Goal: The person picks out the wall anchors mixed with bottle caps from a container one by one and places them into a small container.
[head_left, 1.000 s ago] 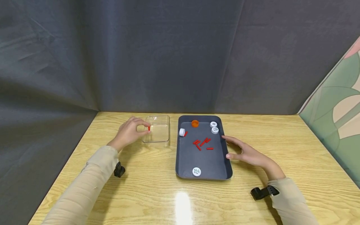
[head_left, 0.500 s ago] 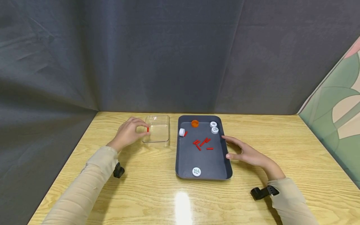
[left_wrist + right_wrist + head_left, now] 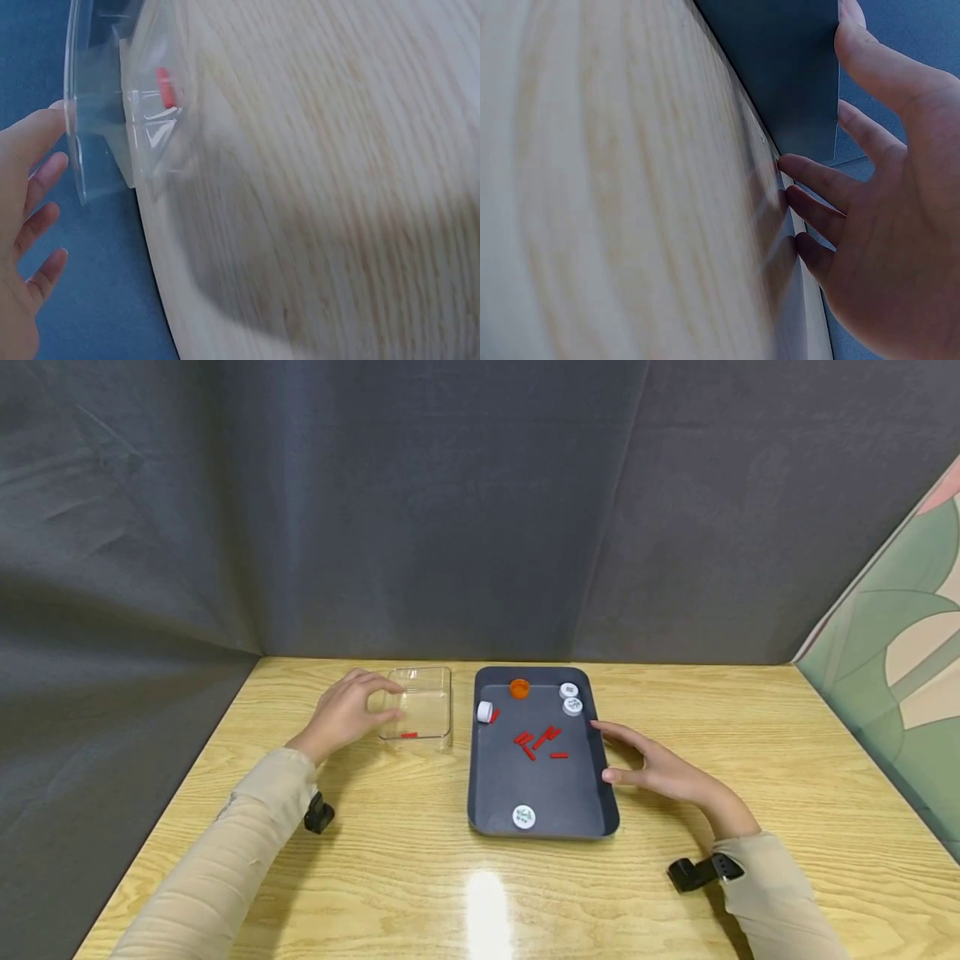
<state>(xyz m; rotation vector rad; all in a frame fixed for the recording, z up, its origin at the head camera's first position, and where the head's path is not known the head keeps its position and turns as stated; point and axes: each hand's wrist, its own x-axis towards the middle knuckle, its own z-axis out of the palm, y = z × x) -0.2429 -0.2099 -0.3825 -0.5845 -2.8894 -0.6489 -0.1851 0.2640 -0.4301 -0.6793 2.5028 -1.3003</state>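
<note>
At the left edge of a clear plastic box [image 3: 451, 703], my left hand [image 3: 343, 712] is held with thumb and index finger apart and nothing between them. One small red stick [image 3: 408, 735] lies in the box's near part; the left wrist view shows this red stick [image 3: 166, 88] through the clear wall. My right hand [image 3: 660, 771] rests its fingertips and thumb on the right side of a dark grey tray [image 3: 558, 797], fingers spread and relaxed. Several more red sticks [image 3: 559, 756] are scattered mid-tray.
The tray also bears an orange cap [image 3: 519, 688], two white caps [image 3: 572, 706] at its far right, a white cap [image 3: 485, 712] on its side at left and a white cap [image 3: 523, 817] near the front. Dark cloth [image 3: 450, 527] hangs behind the wooden table [image 3: 390, 877].
The left fingertips have parted, and the red stick they pinched has dropped into the clear box. The right hand and the tray stay as they were.
</note>
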